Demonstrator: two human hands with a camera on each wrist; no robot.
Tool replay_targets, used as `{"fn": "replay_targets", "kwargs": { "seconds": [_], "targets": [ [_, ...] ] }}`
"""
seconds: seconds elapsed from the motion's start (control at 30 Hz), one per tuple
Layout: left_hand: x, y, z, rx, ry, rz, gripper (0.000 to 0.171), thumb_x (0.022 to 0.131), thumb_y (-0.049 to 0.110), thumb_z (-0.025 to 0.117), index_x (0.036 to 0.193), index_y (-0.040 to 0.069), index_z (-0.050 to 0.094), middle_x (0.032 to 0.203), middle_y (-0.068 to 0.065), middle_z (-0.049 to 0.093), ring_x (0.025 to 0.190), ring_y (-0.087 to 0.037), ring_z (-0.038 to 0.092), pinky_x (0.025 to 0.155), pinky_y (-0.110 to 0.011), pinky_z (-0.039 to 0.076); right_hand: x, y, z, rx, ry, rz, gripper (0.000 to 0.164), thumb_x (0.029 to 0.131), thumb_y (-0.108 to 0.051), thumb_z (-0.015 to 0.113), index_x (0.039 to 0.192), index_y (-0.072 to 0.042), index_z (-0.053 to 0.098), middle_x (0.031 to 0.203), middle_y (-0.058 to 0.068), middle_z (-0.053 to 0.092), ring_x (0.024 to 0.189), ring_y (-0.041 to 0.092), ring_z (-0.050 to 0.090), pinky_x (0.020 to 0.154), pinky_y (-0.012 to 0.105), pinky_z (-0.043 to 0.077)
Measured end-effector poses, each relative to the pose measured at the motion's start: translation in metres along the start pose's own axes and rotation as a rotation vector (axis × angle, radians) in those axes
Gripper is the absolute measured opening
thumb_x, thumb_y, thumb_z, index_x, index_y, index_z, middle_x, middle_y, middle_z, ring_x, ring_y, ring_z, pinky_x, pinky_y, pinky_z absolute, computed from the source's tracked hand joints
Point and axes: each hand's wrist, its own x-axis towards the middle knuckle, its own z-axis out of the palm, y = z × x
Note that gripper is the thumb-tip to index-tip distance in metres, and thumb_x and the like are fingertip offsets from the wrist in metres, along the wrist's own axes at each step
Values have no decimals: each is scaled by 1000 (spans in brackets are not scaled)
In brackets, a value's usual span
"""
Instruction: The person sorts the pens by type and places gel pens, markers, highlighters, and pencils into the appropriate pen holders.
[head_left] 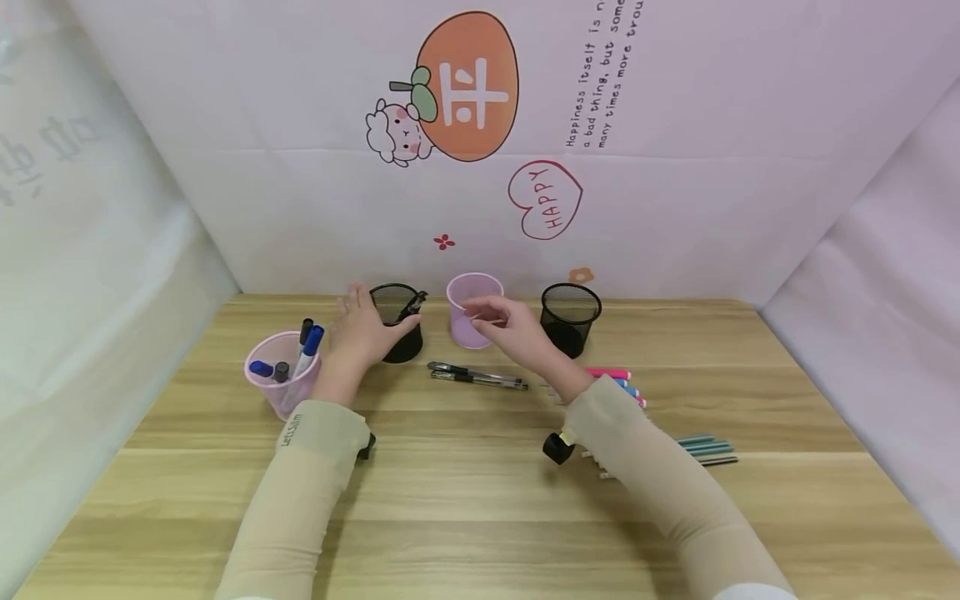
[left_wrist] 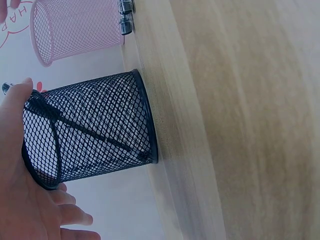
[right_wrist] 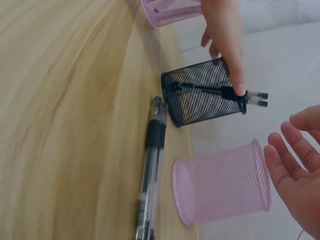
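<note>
My left hand (head_left: pixel 362 335) reaches around the rim of a black mesh pen holder (head_left: pixel 405 347), its fingers extended on the far side. In the right wrist view, its thumb touches the rim beside two black gel pens (right_wrist: pixel 257 98) that lean inside. My right hand (head_left: pixel 519 335) is held beside the rim of a pink mesh pen holder (head_left: pixel 468 332), fingers loosely bent, holding nothing visible. Black gel pens (head_left: pixel 476 378) lie on the table in front of these holders.
A pink holder (head_left: pixel 279 400) with several markers (head_left: pixel 309 350) stands at left; another black holder (head_left: pixel 568 329) stands at back right. Pink and blue pens (head_left: pixel 611 375) and pencils (head_left: pixel 705 448) lie right, partly behind my right arm. A white printed backdrop (head_left: pixel 315 208) borders the wooden table (head_left: pixel 450 508).
</note>
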Motion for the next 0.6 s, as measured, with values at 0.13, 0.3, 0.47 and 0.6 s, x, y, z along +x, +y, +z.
{"fn": "replay_targets", "kwargs": {
  "seconds": [0.13,0.3,0.47,0.6],
  "targets": [
    [0,-1,-1,6,-5,4,124,89,80,51,159,-10,0,167,-30,-1,151,-52,3,116,-67,20,-3,4,-1,-13,-20,-7,32,102,-1,59,133,3,64,129,23,66,114,31,65,95,42,55],
    [-1,-2,-1,7,-3,6,124,90,79,51,159,-10,1,167,-30,0,151,-52,3,116,-67,21,-7,9,-2,-25,-38,2,32,101,1,60,132,4,65,126,26,66,110,36,66,91,40,57],
    [-1,-2,-2,5,-3,10,123,90,79,51,159,-10,1,166,-31,0,151,-53,4,117,-67,21,-9,13,-1,-43,-61,8,32,101,0,60,132,5,64,126,26,66,110,35,66,92,42,56],
    [-1,-1,-3,-4,-5,10,123,90,79,52,160,-9,1,167,-30,-1,151,-52,2,117,-67,20,-10,15,1,-50,-80,14,33,100,0,59,132,4,65,126,23,67,111,33,66,93,43,56]
  ]
}}
